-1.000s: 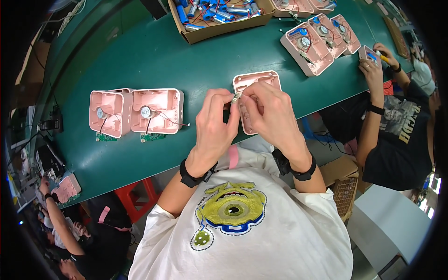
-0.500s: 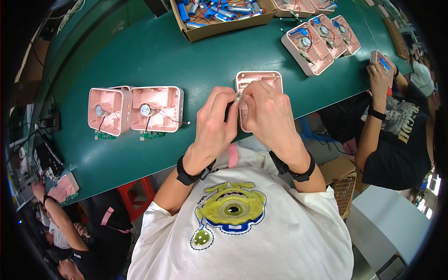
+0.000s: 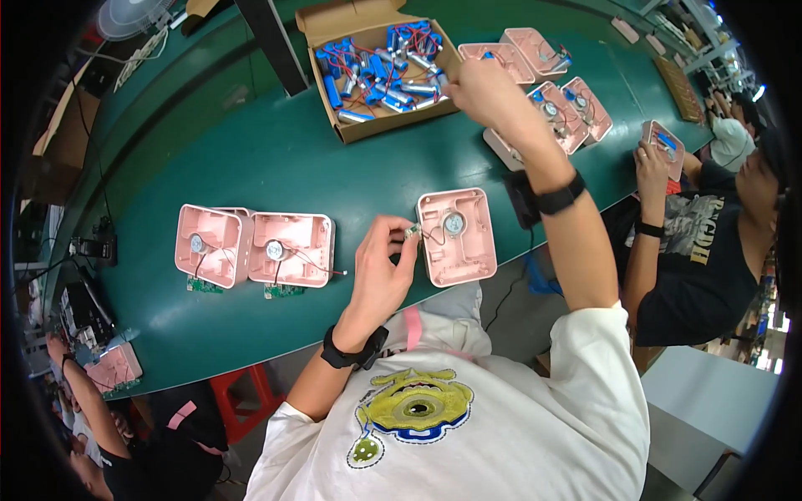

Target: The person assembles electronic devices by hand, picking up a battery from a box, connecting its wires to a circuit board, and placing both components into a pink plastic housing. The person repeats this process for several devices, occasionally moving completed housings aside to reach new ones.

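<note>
My left hand (image 3: 386,265) pinches a small circuit board (image 3: 413,232) between thumb and fingertips. The board is at the left edge of a pink plastic housing (image 3: 460,260) with a round silver speaker-like part (image 3: 453,223) inside, and a thin wire runs between board and part. My right hand (image 3: 491,98) is stretched far forward to the right side of a cardboard box (image 3: 372,129). Blue and silver cylindrical batteries (image 3: 386,93) with red wires fill that box. The right hand's fingers bend down at the box edge, mostly hidden by the hand itself.
Two pink housings (image 3: 292,234) with green boards (image 3: 284,290) stand to the left. Several more housings (image 3: 591,108) with blue batteries are at the far right, partly behind my right arm. Co-workers sit on both sides; one co-worker's hand (image 3: 652,171) holds a housing. A dark post (image 3: 274,46) rises behind.
My right hand has left the near housing and reached forward to the battery box. My left hand keeps the small board, beside the now uncovered housing. The view has shifted, showing more of the box.
</note>
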